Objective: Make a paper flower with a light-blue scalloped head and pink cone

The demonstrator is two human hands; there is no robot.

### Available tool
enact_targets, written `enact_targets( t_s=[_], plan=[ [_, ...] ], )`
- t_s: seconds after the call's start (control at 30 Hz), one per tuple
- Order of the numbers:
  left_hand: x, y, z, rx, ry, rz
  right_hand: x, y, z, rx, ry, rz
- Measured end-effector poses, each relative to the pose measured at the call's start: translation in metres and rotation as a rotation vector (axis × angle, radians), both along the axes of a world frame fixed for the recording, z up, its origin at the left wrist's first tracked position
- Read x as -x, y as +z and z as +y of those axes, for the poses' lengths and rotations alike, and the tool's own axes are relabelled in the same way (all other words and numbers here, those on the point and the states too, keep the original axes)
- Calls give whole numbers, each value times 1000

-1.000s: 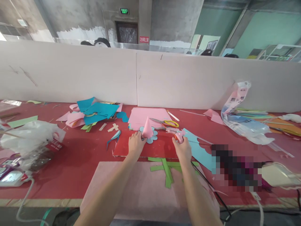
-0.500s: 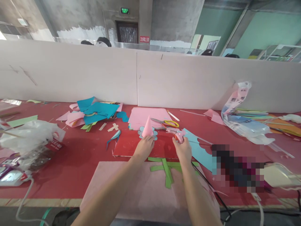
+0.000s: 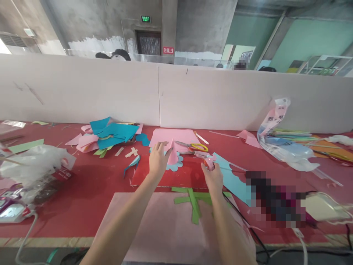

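Observation:
A pink paper cone stands on a light blue scalloped piece over the red board. My left hand is at the cone's left side, thumb and fingers apart around its upper part; whether they touch it is too small to tell. My right hand is closed on a pink glue gun, whose nozzle points left toward the yellow-handled scissors. Behind the cone lie stacked pink sheets.
Green strips lie on the pink board nearest me. Blue and pink scraps and a plastic bag are at left. At right are a blue scalloped sheet, a black cable and plastic packaging.
My left hand has moved from the cone's front base to its left side and opened. More of the blue scalloped piece now shows. My right hand still holds the glue gun.

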State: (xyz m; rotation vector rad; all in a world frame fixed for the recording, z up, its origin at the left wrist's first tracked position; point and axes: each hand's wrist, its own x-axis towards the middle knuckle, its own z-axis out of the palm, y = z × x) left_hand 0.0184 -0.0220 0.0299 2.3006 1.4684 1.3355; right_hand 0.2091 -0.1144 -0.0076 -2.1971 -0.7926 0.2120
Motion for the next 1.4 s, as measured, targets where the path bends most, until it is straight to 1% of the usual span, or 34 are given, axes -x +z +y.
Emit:
enact_targets(
  t_s=[0.07, 0.13, 0.2, 0.3, 0.4, 0.53, 0.67, 0.8, 0.97, 1.17, 1.3, 1.4],
  plan=[
    [-6, 14, 11, -22, 2, -27, 0, 0, -1, -20, 1, 8],
    [-15, 22, 20, -4, -24, -9, 1, 0, -1, -44, 5, 15],
    [-23, 23, 25, 37, -25, 29, 2, -1, -2, -60, 10, 24],
    [-28, 22, 27, 101, 16, 51, 3, -1, -1, -65, 14, 38],
    [-24, 25, 27, 99, 22, 11, 2, -1, -1, -62, 5, 46],
    [-15, 36, 27, 41, -32, -37, 1, -2, 0, -68, 0, 53],
    [-9, 42, 28, 82, -85, -54, -1, -6, 1, -93, 5, 46],
    [-9, 41, 26, 164, -108, -36, -2, -9, 2, -92, 7, 42],
    [-11, 37, 22, 215, -137, 0, -1, -7, 1, -69, 10, 56],
    [-12, 29, 24, 190, -174, -2, -1, -8, 2, -60, 17, 55],
    [-13, 28, 22, 195, -168, 22, -1, -9, 2, -63, 11, 45],
    [-8, 27, 16, 106, -134, -15, -1, -7, 2, -58, 11, 45]
  ],
)
